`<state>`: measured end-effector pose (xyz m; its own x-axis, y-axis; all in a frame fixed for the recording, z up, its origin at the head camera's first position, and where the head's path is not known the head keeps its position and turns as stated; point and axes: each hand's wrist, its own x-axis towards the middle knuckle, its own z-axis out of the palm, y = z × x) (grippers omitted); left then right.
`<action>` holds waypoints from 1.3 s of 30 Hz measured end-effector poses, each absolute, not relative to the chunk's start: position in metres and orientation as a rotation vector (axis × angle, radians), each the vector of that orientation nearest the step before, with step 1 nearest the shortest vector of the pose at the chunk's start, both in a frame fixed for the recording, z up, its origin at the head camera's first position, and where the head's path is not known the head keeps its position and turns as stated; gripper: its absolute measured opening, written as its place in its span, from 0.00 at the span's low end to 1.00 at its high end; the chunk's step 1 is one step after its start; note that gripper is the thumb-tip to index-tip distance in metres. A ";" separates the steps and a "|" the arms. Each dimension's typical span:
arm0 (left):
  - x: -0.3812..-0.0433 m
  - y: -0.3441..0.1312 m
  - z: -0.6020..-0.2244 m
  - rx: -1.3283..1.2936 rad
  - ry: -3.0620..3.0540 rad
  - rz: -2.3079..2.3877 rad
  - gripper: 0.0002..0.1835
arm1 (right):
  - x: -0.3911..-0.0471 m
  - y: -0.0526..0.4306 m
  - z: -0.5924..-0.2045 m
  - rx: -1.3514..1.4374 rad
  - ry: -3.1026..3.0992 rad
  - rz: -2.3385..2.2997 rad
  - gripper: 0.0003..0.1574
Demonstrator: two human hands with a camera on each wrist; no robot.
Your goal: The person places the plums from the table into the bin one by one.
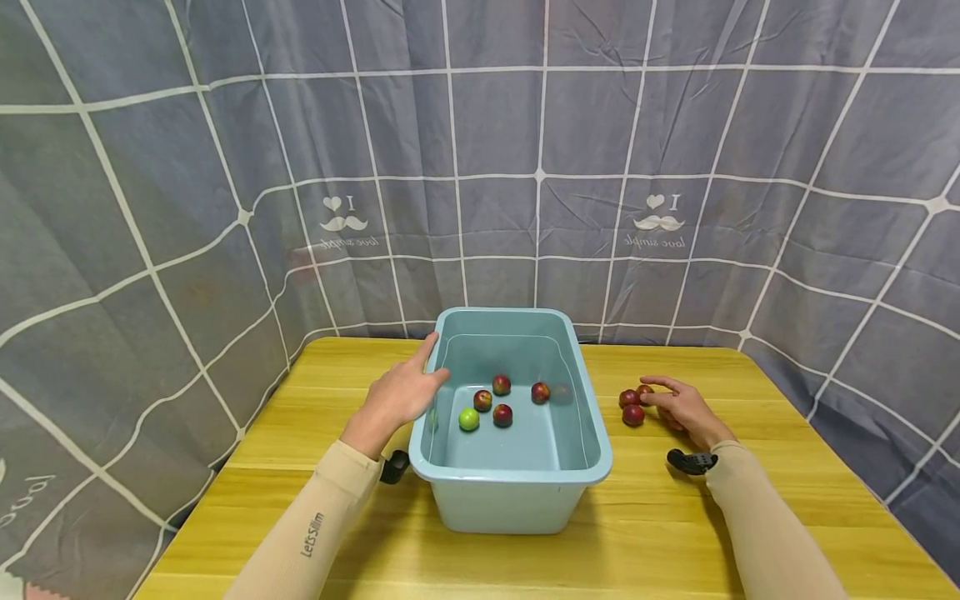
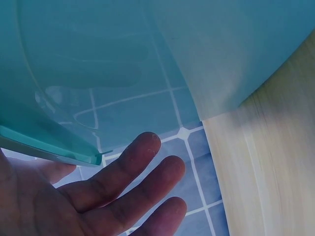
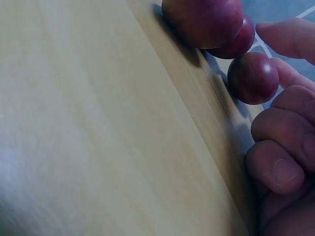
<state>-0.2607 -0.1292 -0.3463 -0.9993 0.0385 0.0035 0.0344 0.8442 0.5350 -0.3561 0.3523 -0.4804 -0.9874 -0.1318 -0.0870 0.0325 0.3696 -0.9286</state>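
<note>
My left hand (image 1: pixel 401 392) is at the left rim of a light blue plastic tub (image 1: pixel 513 476), its thumb over the rim. Its fingers (image 2: pixel 162 177) stretch loosely along the outside in the left wrist view. Inside the tub lie several red-and-yellow round fruits (image 1: pixel 502 415) and one green fruit (image 1: pixel 468 419). To the right of the tub, my right hand (image 1: pixel 686 410) reaches to a group of three dark red plum-like fruits (image 1: pixel 632 415). Its thumb and forefinger are spread around the farther small fruit (image 3: pixel 253 78), while the other fingers curl beneath.
Both hands work over a yellow wooden table (image 1: pixel 652 517). A grey curtain with white grid lines (image 1: pixel 495 217) hangs behind the table and along both sides. A black wrist strap (image 1: pixel 692 461) sits on the right wrist.
</note>
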 end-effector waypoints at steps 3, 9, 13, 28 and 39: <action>-0.260 -0.130 -0.346 0.063 3.007 0.878 0.40 | -0.357 0.353 -0.481 -0.085 2.478 -1.667 0.41; -0.261 -0.131 -0.345 0.071 3.011 0.888 0.40 | -0.358 0.353 -0.479 -0.100 2.486 -1.663 0.42; -0.262 -0.132 -0.344 0.070 3.012 0.890 0.40 | -0.360 0.353 -0.478 -0.096 2.513 -1.635 0.40; -0.259 -0.133 -0.342 0.084 3.017 0.912 0.39 | -0.359 0.349 -0.473 -0.051 2.546 -1.595 0.36; -0.257 -0.131 -0.345 0.068 2.997 0.923 0.39 | -0.355 0.347 -0.477 0.043 2.584 -1.562 0.36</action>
